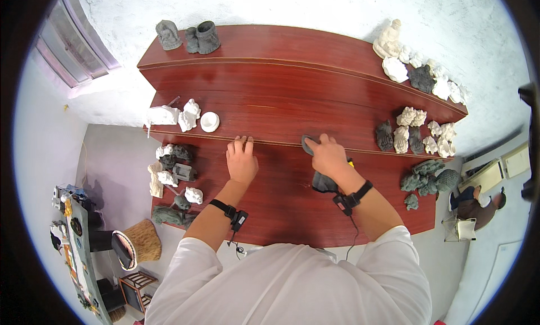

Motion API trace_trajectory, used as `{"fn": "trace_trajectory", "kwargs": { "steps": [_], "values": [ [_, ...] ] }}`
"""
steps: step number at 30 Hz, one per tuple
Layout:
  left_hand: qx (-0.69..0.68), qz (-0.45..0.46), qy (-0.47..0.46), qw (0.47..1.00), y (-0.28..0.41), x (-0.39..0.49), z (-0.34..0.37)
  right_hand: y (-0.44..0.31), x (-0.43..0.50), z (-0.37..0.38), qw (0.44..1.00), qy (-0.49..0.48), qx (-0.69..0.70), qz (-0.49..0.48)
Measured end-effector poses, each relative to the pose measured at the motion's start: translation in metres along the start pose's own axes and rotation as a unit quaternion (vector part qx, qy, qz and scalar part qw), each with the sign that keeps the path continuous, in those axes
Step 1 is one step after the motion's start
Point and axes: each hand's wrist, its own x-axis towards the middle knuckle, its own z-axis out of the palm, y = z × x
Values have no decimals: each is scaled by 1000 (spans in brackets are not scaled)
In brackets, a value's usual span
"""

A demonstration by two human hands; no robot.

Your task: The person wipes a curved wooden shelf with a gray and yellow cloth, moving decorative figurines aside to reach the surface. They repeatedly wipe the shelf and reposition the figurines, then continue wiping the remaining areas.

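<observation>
A reddish-brown wooden tiered stand (287, 202) lies before me. My left hand (242, 159) rests with its fingertips on the edge of the middle tier and holds nothing. My right hand (330, 155) presses a dark grey cloth (324, 182) at the same edge, farther right; part of the cloth shows past my fingertips and part hangs below the palm. A small yellow patch shows beside that hand. A small white round pot (209, 122) stands on the middle tier, to the left of my left hand. Both wrists wear black straps with small devices.
Small white and dark figurines stand at both ends of the tiers, among them a white seated figure (387, 39) and a dark grey cup-shaped piece (208, 37). Green carvings (428, 179) sit at the lower right. A person (479, 209) sits at far right. A wicker seat (145, 242) stands left.
</observation>
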Motion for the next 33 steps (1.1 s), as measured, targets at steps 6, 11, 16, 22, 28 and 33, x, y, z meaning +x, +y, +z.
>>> {"fn": "trace_trajectory", "kwargs": {
  "steps": [6, 11, 16, 22, 28, 33],
  "values": [
    [-8, 0, 6, 1000, -2, -1, 3, 30, 20, -1, 999, -1, -10, 36],
    [-23, -10, 5, 1000, 0, -1, 0, 42, 92, 0, 997, 24, -53, 59],
    [-17, -18, 1, 1000, 2, -3, 0, 41, 156, -8, 995, -7, -62, 74],
    [-15, -7, 12, 1000, 4, -4, 6, 2, 168, -4, 992, 4, -94, 86],
    [-7, -7, 14, 1000, 6, -5, 8, -89, 196, 15, 1000, 26, 0, 2],
    [3, -11, 2, 1000, 6, -4, 4, -122, 217, 10, 999, -1, 32, -10]
  ]
}}
